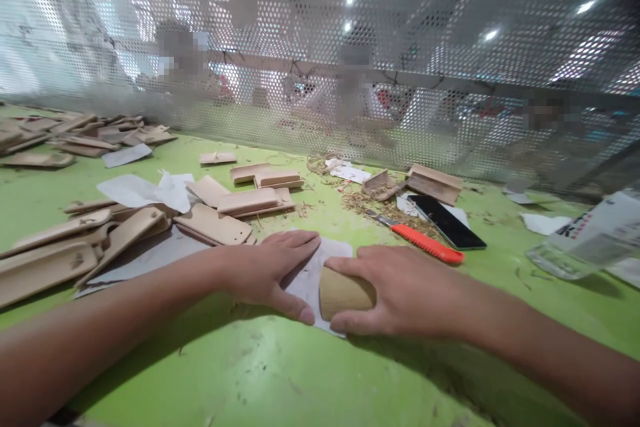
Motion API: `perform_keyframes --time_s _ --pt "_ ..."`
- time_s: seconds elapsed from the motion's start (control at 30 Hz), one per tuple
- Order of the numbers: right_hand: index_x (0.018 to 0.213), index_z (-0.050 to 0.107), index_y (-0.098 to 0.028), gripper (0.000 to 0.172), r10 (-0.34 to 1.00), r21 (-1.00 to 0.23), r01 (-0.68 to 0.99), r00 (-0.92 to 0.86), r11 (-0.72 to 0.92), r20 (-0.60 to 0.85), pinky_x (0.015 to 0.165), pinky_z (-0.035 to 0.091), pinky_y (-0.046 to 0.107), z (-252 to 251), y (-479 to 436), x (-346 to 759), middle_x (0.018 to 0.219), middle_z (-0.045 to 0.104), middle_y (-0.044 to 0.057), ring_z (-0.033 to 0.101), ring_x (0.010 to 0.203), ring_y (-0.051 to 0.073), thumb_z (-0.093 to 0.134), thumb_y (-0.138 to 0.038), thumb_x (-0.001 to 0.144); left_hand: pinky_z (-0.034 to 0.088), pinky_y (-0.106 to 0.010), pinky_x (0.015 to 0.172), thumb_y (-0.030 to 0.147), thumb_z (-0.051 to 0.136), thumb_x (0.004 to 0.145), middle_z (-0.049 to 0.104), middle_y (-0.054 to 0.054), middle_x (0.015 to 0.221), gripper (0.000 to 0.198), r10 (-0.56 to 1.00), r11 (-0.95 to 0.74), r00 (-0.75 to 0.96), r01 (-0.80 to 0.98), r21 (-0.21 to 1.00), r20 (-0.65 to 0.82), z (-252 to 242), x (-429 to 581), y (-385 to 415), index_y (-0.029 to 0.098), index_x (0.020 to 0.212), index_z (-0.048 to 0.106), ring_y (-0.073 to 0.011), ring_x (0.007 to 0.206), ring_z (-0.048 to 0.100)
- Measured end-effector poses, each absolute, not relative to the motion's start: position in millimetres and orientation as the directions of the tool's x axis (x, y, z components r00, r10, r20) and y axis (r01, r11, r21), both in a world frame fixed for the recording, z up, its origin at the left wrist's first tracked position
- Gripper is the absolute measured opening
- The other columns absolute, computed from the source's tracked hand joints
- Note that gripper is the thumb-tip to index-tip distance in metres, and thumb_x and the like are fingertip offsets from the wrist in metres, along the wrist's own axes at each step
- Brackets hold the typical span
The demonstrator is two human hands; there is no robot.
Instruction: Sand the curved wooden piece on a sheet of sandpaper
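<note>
Curved wooden piece (347,293) lying on a paper sheet (334,250), R hand (407,287) gripping it, L hand (273,270) bracing alongside.

Piece is sitting btwn the hands, convex side up; R hand is clamping it, thumb on near edge, fingers on far edge, so R is the closer one. Its bare end is facing L hand, just short of it; long axis unclear, as the R palm is hiding the rest. L hand is lying spread on the sheet, thumb & fingers apart, holding nothing. Beyond R hand, an orange cutter (430,243) & dark phone (447,221) are resting on the green counter (280,373), w/ shavings (357,201) nearby. Far R, a clear bottle (563,260) is showing dark & red print on its label (600,220), too blurred to read; no brand showing on phone or cutter.
</note>
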State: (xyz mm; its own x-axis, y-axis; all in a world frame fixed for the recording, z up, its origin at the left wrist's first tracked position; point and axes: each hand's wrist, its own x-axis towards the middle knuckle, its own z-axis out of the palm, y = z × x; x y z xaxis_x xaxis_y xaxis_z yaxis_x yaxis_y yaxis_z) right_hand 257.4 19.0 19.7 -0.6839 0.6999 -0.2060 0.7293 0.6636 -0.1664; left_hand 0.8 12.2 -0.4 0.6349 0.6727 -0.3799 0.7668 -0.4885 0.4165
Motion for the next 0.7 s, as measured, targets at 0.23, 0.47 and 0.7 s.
perform_keyframes --time_s 0.23,0.47,0.7 --pt "0.141 0.064 -0.03 0.07 0.708 -0.166 0.742 -0.67 0.65 -0.222 0.072 0.048 0.039 22.7 20.2 258.2 0.106 0.077 0.012 0.07 0.09 0.034 0.057 -0.075 0.088 0.017 -0.054 0.126 0.081 0.066 0.082 0.004 -0.017 0.174 0.122 0.682 -0.474 0.633 0.764 0.437 -0.366 -2.0 -1.5 10.7 0.015 0.169 0.011 -0.041 0.159 0.006" --pt "0.144 0.062 -0.028 0.071 0.703 -0.183 0.736 -0.676 0.651 -0.221 0.074 0.048 0.042 22.7 18.9 258.3 0.106 0.077 0.012 0.07 0.092 0.035 0.057 -0.073 0.089 0.017 -0.052 0.126 0.08 0.069 0.08 0.007 -0.016 0.174 0.124 0.696 -0.454 0.625 0.764 0.459 -0.353 -1.5 -3.0 10.7 0.014 0.169 0.013 -0.0403 0.159 0.008" --pt "0.128 0.072 -0.025 0.063 0.727 -0.218 0.756 -0.654 0.617 -0.209 0.072 0.047 0.037 23.1 22.1 256.4 0.106 0.077 0.013 0.07 0.09 0.032 0.059 -0.071 0.087 0.015 -0.052 0.126 0.083 0.066 0.08 -0.002 -0.014 0.174 0.127 0.661 -0.461 0.627 0.773 0.436 -0.412 2.5 -5.2 11.8 0.017 0.169 0.005 -0.0391 0.159 0.001"
